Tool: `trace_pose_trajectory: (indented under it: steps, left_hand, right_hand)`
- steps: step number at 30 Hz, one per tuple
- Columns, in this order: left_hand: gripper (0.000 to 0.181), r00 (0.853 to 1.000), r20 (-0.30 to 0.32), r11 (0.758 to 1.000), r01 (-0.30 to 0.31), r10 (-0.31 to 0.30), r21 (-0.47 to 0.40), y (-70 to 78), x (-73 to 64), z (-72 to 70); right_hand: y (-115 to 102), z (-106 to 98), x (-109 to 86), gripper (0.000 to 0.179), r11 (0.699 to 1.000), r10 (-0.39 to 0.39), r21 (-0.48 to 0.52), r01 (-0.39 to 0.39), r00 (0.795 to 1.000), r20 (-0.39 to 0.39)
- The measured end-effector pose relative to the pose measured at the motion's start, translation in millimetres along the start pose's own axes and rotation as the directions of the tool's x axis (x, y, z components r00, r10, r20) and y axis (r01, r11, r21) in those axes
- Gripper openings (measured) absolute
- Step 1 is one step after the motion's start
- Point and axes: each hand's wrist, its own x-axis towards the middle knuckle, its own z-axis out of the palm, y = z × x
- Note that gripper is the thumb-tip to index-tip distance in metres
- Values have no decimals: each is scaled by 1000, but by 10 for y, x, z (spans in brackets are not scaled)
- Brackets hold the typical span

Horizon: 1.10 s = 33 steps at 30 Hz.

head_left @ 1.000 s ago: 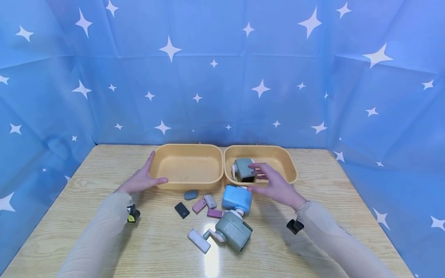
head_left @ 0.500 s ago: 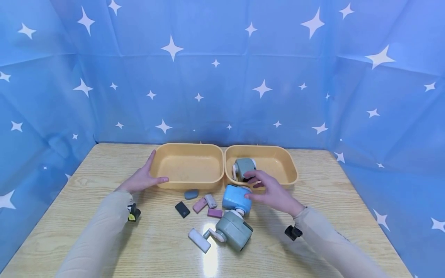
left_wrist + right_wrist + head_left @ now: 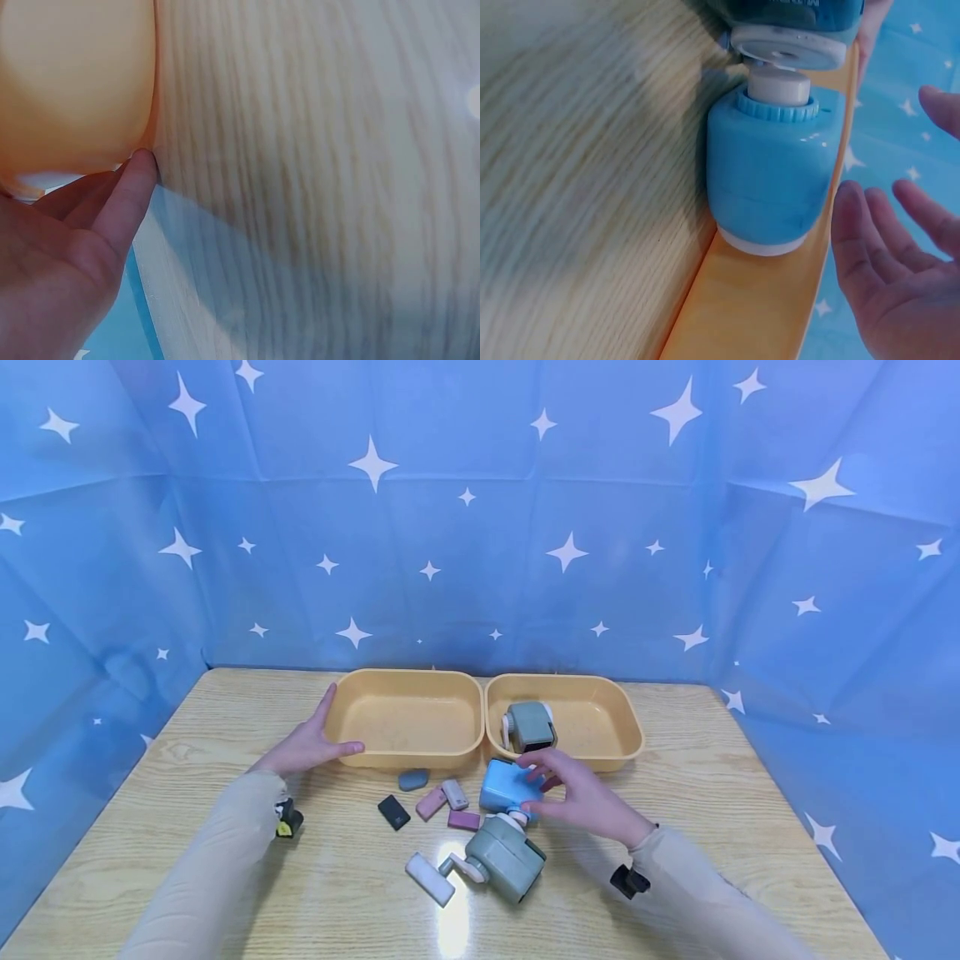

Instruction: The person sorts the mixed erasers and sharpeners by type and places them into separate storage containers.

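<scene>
Holds right hand, with fingers loosely spread, just beside the blue bottle; touches left tub with splayed fingers of left hand.

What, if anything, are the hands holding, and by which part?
Nothing is gripped: the left hand only rests against the outer end of the left tray, and the right hand hovers by the blue container.
</scene>
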Motion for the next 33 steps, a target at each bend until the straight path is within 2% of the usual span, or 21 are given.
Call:
trace_pose_trajectory:
  steps: [9,15,24,33]
  left_hand:
    - [121,1000,4,1000,0,0,-6,-4,-3,3]
    - [121,1000,5,1000,-3,3,-2,1,-8,3]
    - [121,1000,7,1000,4,-4,-4,13,-15,1]
    - [122,1000,4,1000,5,-5,2,12,-20,3]
  right_hand:
    - [27,64,-50,51,998,-58,-11,58,998,12]
    - [19,90,-81,41,997,-77,3,77,997,31]
    - [-32,130,-130,40,995,-84,63,80,994,75]
    - [-39,210,-164,39,995,-73,80,66,993,94]
